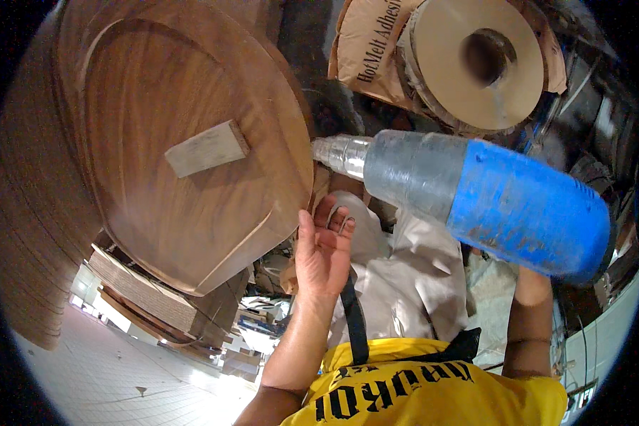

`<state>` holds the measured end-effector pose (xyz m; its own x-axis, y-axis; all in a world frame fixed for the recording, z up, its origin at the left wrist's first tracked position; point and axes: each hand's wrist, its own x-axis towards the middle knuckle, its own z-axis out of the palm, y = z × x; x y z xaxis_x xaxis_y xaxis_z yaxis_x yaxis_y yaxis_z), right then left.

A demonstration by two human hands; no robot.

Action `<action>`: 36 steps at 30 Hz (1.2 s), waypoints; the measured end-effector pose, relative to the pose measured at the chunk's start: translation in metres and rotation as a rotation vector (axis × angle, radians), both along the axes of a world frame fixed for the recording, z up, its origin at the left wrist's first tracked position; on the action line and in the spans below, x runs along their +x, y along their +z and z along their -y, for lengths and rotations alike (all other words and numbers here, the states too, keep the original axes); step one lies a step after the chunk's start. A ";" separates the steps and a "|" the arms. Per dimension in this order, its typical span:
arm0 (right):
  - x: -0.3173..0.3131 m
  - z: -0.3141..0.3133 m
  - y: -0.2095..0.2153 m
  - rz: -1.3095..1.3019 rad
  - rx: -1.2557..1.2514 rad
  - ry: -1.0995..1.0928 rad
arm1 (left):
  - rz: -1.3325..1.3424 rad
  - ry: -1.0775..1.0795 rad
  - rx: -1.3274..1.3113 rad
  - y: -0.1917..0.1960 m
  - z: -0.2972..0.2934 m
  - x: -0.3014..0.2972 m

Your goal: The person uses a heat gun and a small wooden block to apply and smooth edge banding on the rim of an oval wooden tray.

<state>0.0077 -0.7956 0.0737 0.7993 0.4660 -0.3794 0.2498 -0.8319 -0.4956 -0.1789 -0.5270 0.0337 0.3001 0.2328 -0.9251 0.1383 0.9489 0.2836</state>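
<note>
Heat is going onto the rim of the oval wooden panel (192,142) right now, as I read it: my right hand, hidden behind the blue heat gun (476,195), aims its metal nozzle (341,155) at the panel's right edge, almost touching it. I can't see the fingers, only the forearm rising below the gun, so I cannot tell the grip itself, though the gun is plainly carried on that side. My left hand (323,252) is open, fingers spread and slightly curled, palm toward the camera, just below the nozzle and beside the panel's lower right edge; it grips nothing. A small pale wood block (207,148) lies on the panel's face, well left of the nozzle. More stacked oval panels (28,234) sit along the left edge of the view. A big roll of tan edge band (476,60) sits above the gun, on a brown paper sack (366,42).

My judgement: the next move calls for the free hand to press along the warmed edge, keeping clear of the hot nozzle.
</note>
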 end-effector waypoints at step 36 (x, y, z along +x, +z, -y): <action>0.091 -0.051 0.088 -0.137 -0.413 0.316 | 0.048 -0.047 0.001 -0.006 -0.001 -0.012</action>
